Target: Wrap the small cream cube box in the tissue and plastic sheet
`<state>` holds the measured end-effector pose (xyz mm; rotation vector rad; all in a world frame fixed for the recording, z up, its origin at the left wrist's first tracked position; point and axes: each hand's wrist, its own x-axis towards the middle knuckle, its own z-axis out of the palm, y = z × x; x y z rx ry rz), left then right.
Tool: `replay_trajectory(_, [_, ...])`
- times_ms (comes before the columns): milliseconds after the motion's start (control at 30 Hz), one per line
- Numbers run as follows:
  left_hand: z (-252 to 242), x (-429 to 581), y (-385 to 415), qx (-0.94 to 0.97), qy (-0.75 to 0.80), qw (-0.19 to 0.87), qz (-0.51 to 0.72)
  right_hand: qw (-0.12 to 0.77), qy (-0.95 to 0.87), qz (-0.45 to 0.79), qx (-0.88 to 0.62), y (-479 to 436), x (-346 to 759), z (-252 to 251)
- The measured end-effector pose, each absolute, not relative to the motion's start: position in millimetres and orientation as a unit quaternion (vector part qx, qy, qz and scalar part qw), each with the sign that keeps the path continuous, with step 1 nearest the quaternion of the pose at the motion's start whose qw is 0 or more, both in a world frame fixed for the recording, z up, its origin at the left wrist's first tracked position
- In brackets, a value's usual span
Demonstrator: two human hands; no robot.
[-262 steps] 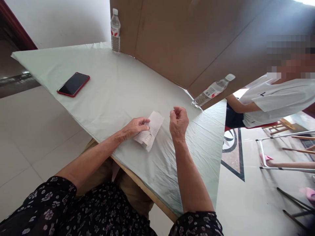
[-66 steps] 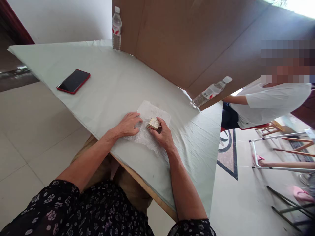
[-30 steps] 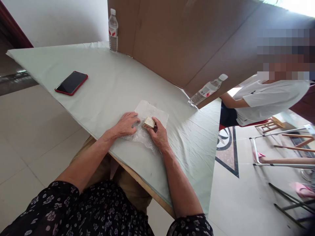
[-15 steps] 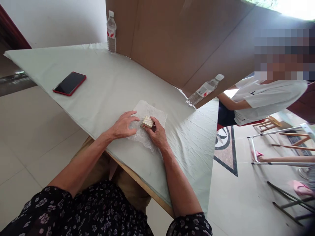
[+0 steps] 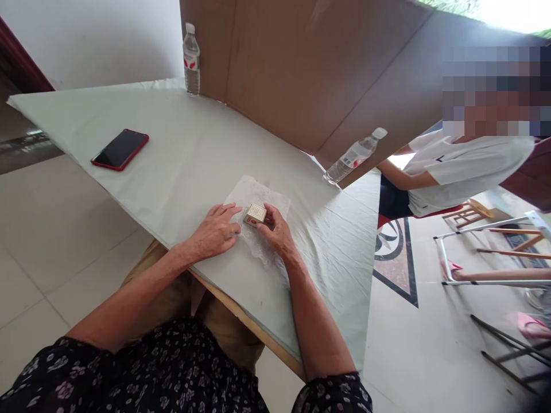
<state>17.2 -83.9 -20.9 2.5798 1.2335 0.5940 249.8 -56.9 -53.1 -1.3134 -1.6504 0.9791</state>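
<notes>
A small tan box (image 5: pixel 255 214) with a red mark sits on a spread sheet of white bubble wrap (image 5: pixel 258 198) on the pale green tablecloth (image 5: pixel 193 155). My right hand (image 5: pixel 278 232) has its fingers closed around the box's right side and holds it. Left of the box, my left hand (image 5: pixel 214 232) lies flat with fingers stretched out, pressing down the wrap's near left part.
A red phone (image 5: pixel 120 149) lies far left on the table. One water bottle (image 5: pixel 191 59) stands at the back; another bottle (image 5: pixel 353 156) lies by the brown cardboard screen (image 5: pixel 327 74). A person in a white shirt (image 5: pixel 465 172) sits at right, near metal frames (image 5: pixel 477 252).
The folded wrap has been spread out and the box set on it. In the last second my left hand shifted and flattened on the wrap; the right hand keeps the box.
</notes>
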Motion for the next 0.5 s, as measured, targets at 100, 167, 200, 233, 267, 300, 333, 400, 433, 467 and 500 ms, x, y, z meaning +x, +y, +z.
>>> replay_trajectory(100, [-16,25,-75,0.855,0.436,0.109,0.257,0.406,-0.636,0.417,-0.507,-56,254,-50])
replay_trajectory(167, [-12,32,-65,0.839,0.452,0.124,0.276,0.412,-0.616,0.447,-0.501,-55,260,-44])
replay_trajectory(200, [-10,36,-60,0.830,0.464,0.135,0.279,0.417,-0.605,0.458,-0.501,-55,265,-40])
replay_trajectory(233, [-9,40,-55,0.819,0.478,0.147,0.280,0.421,-0.596,0.464,-0.502,-55,269,-36])
replay_trajectory(267, [-7,44,-50,0.810,0.489,0.162,0.281,0.427,-0.592,0.464,-0.502,-55,274,-31])
replay_trajectory(300, [-5,48,-45,0.801,0.498,0.177,0.282,0.430,-0.593,0.462,-0.500,-56,278,-26])
replay_trajectory(333, [-4,51,-41,0.793,0.506,0.192,0.281,0.429,-0.599,0.458,-0.497,-57,281,-21])
replay_trajectory(400, [-2,56,-34,0.775,0.521,0.220,0.281,0.415,-0.613,0.450,-0.498,-58,283,-14])
replay_trajectory(433, [-1,57,-32,0.766,0.527,0.234,0.283,0.408,-0.617,0.442,-0.508,-58,282,-12])
replay_trajectory(467, [-1,58,-29,0.758,0.531,0.249,0.286,0.401,-0.617,0.430,-0.522,-58,280,-11])
replay_trajectory(500, [-1,58,-27,0.749,0.532,0.266,0.291,0.399,-0.616,0.416,-0.537,-57,277,-11])
